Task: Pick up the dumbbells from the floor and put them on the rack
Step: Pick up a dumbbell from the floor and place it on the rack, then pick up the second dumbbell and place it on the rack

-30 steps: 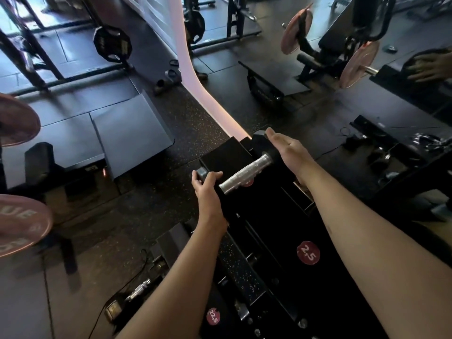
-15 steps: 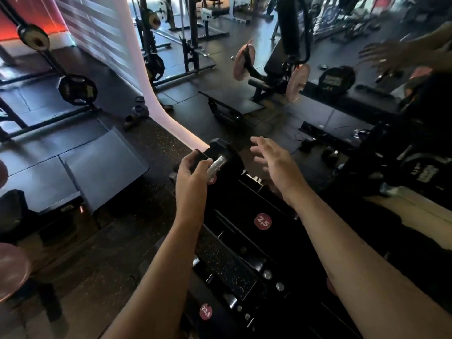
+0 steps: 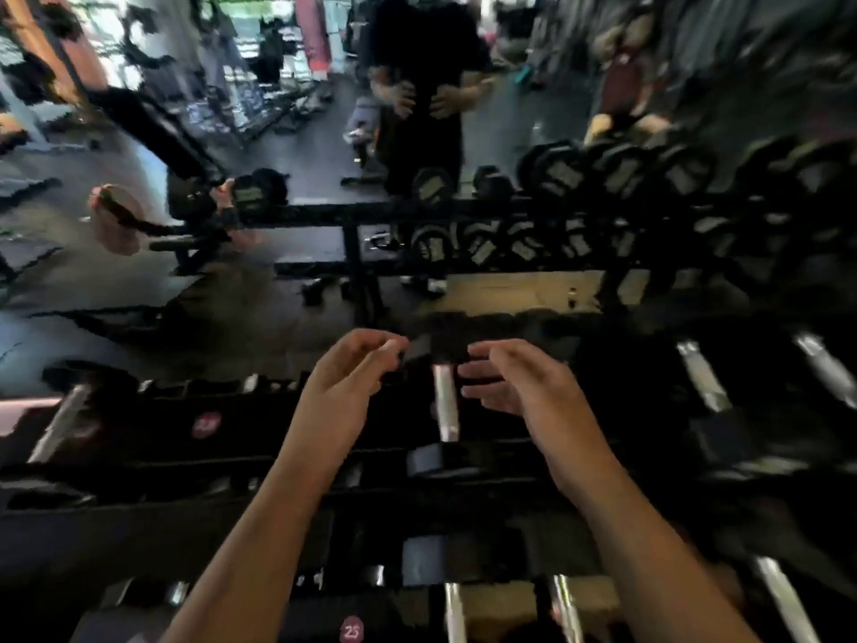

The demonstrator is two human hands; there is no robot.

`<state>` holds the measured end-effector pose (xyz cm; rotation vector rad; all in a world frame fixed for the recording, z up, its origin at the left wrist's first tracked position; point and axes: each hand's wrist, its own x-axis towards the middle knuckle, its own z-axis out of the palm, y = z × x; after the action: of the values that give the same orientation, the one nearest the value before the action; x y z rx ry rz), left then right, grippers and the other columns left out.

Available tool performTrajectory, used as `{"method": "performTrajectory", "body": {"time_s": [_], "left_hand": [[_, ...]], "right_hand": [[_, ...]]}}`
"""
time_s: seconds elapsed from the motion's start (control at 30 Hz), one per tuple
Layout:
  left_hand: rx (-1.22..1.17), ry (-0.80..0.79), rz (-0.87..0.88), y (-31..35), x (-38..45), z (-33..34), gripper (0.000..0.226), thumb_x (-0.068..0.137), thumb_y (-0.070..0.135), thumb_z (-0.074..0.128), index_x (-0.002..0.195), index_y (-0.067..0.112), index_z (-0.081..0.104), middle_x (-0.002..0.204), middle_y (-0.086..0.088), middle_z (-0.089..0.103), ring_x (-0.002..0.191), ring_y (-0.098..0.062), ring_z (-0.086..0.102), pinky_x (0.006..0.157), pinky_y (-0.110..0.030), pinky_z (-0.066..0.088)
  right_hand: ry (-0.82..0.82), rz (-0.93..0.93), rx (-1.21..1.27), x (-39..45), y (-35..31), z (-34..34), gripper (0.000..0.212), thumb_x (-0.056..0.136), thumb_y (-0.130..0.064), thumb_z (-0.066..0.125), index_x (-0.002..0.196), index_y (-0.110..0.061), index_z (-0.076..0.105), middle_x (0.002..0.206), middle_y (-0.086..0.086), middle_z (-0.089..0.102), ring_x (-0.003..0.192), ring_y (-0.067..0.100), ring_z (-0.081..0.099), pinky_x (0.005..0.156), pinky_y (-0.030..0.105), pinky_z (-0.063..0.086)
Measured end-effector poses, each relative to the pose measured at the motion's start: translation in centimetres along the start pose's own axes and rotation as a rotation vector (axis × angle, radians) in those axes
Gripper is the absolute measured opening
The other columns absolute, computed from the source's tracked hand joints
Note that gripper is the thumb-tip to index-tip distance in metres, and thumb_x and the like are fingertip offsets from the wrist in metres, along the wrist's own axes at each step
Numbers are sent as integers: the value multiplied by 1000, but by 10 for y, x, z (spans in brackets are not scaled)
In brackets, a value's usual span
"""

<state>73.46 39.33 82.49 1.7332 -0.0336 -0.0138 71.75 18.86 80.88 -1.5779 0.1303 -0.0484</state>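
Left hand [image 3: 345, 373]: being held half-curled, fingertips touching the far head of the dumbbell [image 3: 444, 401], nothing being gripped
Right hand [image 3: 514, 387]: being kept open just beside the silver handle, empty
Dumbbell: lying lengthwise on the rack [image 3: 139, 457], between both hands
Step judged: seating being finished; heads are best being nudged square into the cradle before hands are lifted clear
Blur: finer contact being obscured

Blurry mirror [image 3: 324, 146] w/ reflection, pink plate [image 3: 118, 220] at left
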Motion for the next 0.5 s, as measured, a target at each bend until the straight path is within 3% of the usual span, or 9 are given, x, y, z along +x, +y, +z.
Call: {"method": "performTrajectory", "body": {"time_s": [0.07,0.13,0.23,0.33,0.5], "left_hand": [[14,-144,25,8,-14,57,21,105,22,64,92,31,78,117,-5,81,118,-28,71,109,-49,51],[7,-288,42,14,-34,114,28,105,23,64,82,36,76,113,3,83,115,-21,73,107,-46,52],[24,-485,55,22,-77,202,19,104,25,68,87,31,74,114,9,83,112,-12,74,110,-44,53],[69,-725,42,20,-134,294,15,102,28,71,88,30,75,114,14,82,112,-10,73,109,-39,51],[126,-1057,35,-2,-246,446,22,103,8,65,88,24,67,113,10,81,96,7,71,84,-14,51]], "right_hand": [[166,31,23,-45,12,-54,22,106,-22,55,95,-16,73,101,7,82,91,29,79,79,27,56],[315,58,58,-94,29,-104,22,105,-21,58,86,-19,68,98,7,82,86,27,79,79,30,54],[514,75,139,-171,53,-175,21,105,-18,57,84,-17,62,97,14,81,82,27,76,76,31,53],[690,53,215,-255,77,-244,17,104,-10,56,87,-12,58,100,29,75,85,32,69,64,19,53],[954,53,244,-390,132,-349,14,102,5,53,94,-5,60,102,33,67,93,35,66,64,17,55]]}}
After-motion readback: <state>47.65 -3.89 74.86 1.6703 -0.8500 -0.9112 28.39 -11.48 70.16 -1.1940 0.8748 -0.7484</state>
